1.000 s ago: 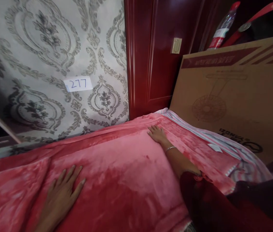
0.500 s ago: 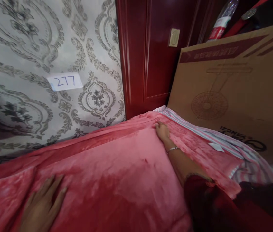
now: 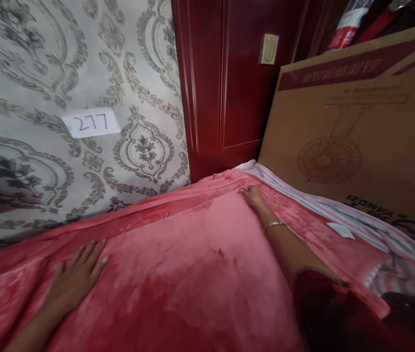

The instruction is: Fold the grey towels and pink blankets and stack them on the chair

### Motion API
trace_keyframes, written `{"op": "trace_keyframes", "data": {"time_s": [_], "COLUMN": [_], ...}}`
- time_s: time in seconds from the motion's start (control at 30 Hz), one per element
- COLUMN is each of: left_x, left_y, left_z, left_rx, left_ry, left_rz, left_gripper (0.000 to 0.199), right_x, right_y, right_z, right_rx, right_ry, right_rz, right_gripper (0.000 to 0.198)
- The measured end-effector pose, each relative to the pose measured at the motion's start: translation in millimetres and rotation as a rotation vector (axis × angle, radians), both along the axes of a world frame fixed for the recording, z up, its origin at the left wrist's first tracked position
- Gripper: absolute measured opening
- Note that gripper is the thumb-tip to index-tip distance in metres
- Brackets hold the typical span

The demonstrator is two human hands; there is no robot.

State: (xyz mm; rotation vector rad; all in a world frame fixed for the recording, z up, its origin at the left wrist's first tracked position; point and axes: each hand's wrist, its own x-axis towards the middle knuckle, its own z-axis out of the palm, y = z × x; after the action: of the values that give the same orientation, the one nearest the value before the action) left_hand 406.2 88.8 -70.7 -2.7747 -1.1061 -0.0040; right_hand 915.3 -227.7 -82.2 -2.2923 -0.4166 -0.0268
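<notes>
A pink and red plush blanket (image 3: 178, 264) is spread before me, with a folded upper layer on top of other pink layers. My left hand (image 3: 77, 274) lies flat on it at the left, fingers stretched and apart, near that layer's far edge. At the far right corner of the same layer, my right hand (image 3: 253, 196) has its fingers bent down and closed on the blanket. The fingertips are partly hidden. A silver bracelet (image 3: 274, 225) circles my right wrist.
Patterned wallpaper (image 3: 145, 151) with a paper marked 277 (image 3: 90, 122) rises behind. A dark red wood panel (image 3: 244, 112) bounds the far corner. To the right stand a large cardboard box (image 3: 369, 142) and a bottle (image 3: 347, 27). A striped sheet (image 3: 313, 195) shows beneath the blanket.
My left hand has slid forward over the blanket toward its far edge. My right hand stays at the far corner of the layer. The view has shifted slightly.
</notes>
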Motion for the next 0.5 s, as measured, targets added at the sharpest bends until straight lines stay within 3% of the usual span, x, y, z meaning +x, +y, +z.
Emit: {"op": "trace_keyframes", "data": {"time_s": [0.2,0.37,0.5], "left_x": [3,10,12], "left_y": [-3,-10,-14], "left_z": [1.4,10.0,14.8], "left_rx": [0.019,-0.022,-0.051], "left_ry": [0.025,0.045,0.002], "left_rz": [0.015,0.051,0.052], "left_gripper": [0.067,0.07,0.071], "right_x": [-5,-9,-16], "right_y": [9,5,-27], "right_z": [-5,9,24], "right_rx": [-0.056,-0.017,0.109], "right_ry": [0.013,0.106,0.196], "right_rz": [-0.115,-0.049,0.057], "right_gripper": [0.031,0.034,0.042]}}
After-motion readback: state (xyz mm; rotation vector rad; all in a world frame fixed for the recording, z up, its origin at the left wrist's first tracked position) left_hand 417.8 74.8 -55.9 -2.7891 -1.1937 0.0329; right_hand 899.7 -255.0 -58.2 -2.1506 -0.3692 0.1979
